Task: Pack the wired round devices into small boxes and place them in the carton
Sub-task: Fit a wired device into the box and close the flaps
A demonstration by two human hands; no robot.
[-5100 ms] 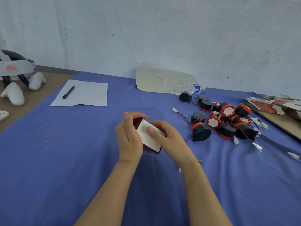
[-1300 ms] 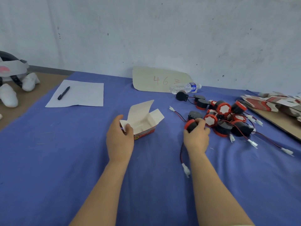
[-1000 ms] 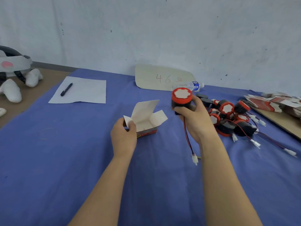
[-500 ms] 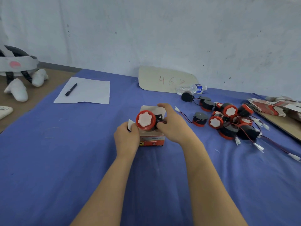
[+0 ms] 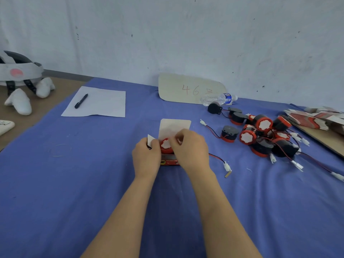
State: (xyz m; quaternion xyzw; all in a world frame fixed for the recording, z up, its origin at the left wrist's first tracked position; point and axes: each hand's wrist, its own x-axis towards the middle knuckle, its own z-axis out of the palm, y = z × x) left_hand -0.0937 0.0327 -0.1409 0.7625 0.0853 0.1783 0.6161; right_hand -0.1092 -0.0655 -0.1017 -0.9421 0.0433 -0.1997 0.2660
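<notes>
A small red box [image 5: 170, 162] stands on the blue cloth with its white lid flap [image 5: 175, 126] raised. My left hand [image 5: 146, 158] grips the box's left side. My right hand [image 5: 190, 150] curls over a red-rimmed round device [image 5: 165, 145] that sits in the box's opening. The device's red and black wire [image 5: 216, 157] trails right across the cloth to a white plug [image 5: 227, 166]. A pile of several more round devices [image 5: 260, 135] lies to the right. No carton is in view.
A stack of flat red and white box blanks [image 5: 316, 120] lies on a board at the far right. A water bottle [image 5: 217, 98] and a cardboard sign [image 5: 189, 89] sit at the back. Paper with a pen [image 5: 81, 101] lies at the left.
My right hand picked a device from the pile, carried it left and lowered it into the open box, which my left hand has held throughout. The wire now trails right.
</notes>
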